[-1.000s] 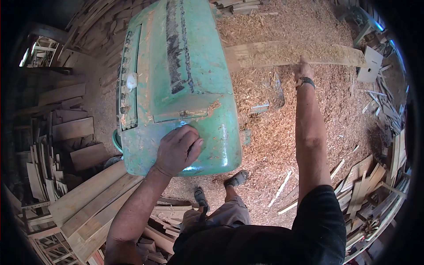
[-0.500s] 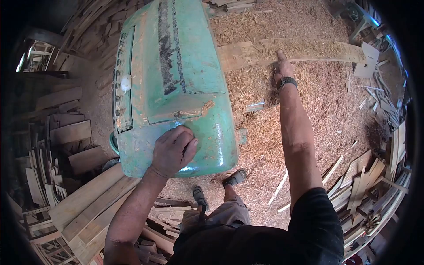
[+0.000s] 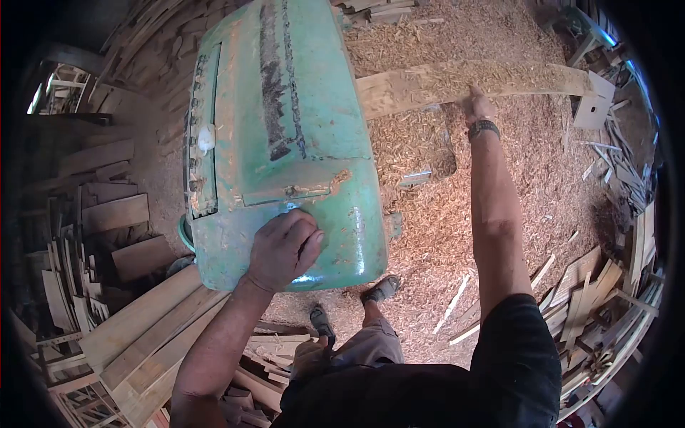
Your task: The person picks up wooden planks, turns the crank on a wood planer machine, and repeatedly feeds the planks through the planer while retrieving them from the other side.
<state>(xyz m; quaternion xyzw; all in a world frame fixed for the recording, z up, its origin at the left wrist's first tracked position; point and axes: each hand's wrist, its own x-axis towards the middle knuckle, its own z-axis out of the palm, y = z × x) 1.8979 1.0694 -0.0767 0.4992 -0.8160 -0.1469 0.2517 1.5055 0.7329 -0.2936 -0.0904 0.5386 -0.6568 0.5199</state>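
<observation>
A large green machine [image 3: 328,128] with worn paint and a dark scraped strip fills the centre left. My left hand [image 3: 285,248] rests on its near end with the fingers curled closed; whatever lies under them, if anything, is hidden. My right hand [image 3: 478,107], with a dark watch at the wrist, reaches out to the near edge of a long board [image 3: 414,85] strewn with wood shavings. Its fingers are bent at that edge, the thumb lying on top. The board runs from the machine's right side toward the right.
Shavings [image 3: 528,171] cover the floor right of the machine. A pale panel with a hole [image 3: 591,110] stands at the board's far right end. Planks [image 3: 160,321] lie at the lower left, stacked boards [image 3: 118,212] at the left, and scrap wood [image 3: 585,307] at the lower right.
Between the earlier frames my right hand shifts left along the board's edge, then slightly right again in view. My left hand stays on the machine. The view has shifted slightly.
</observation>
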